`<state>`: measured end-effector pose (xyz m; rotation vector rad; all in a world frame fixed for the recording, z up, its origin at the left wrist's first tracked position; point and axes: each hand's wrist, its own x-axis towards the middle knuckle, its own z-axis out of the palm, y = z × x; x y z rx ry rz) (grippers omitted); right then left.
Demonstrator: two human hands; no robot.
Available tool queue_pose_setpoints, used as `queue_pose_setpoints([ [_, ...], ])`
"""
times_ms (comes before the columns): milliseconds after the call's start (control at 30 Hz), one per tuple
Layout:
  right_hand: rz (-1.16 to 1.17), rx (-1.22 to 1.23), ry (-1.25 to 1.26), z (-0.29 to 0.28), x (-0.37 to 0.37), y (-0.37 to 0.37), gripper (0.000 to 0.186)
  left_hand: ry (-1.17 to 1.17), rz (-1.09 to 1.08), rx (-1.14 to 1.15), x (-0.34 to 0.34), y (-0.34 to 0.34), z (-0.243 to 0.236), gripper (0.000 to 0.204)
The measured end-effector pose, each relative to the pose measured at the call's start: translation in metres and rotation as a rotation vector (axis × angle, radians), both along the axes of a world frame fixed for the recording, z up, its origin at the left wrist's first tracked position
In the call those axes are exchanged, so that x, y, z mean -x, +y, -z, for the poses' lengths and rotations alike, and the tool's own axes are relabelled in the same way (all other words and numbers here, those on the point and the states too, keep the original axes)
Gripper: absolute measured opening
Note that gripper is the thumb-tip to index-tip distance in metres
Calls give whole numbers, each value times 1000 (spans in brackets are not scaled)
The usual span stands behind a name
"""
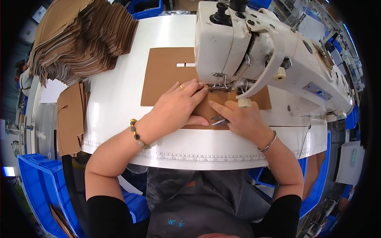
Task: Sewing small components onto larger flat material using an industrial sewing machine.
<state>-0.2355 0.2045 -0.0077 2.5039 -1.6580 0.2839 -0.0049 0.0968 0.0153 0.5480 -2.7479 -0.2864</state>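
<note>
A flat brown sheet (166, 85) with a narrow slot lies under the head of a white sewing machine (226, 43). My left hand (178, 104) rests on it, fingers stretched toward the needle area and thumb spread toward me. Just right of that, my right hand (242, 119) presses its extended index finger on the brown material. Its other fingers are curled around small metal thread snips (220, 121), whose pointed blades stick out to the left; the handles are hidden in the palm. The presser foot (218, 87) is close to my left fingertips.
A tall stack of brown pieces (91, 39) stands at the far left of the white table (115, 115). More brown pieces (70, 119) hang over its left edge. A ruler strip (206, 158) runs along the front. Blue bins (43, 186) stand below, left and right.
</note>
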Motion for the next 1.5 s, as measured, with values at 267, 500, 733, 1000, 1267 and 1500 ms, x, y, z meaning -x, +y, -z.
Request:
queue_pose_setpoints([
  [267, -29, 52, -64, -9, -4, -4, 52, -8, -26, -37, 1, -2, 4, 79],
  [500, -27, 52, -85, -1, 0, -6, 60, -19, -38, -42, 1, -3, 6, 79],
  [733, -13, 32, -75, -4, 0, -4, 62, -8, -21, -28, 0, -2, 10, 79],
  [1000, 8, -63, -119, -10, 0, 0, 71, 0, -22, 1, 2, 0, 9, 78],
  [1267, 2, -20, -48, -7, 2, -1, 75, 3, -28, 11, 3, -1, 3, 76],
  [1500, 73, -86, -91, -9, 1, -1, 67, 30, -13, 6, 1, -3, 4, 76],
])
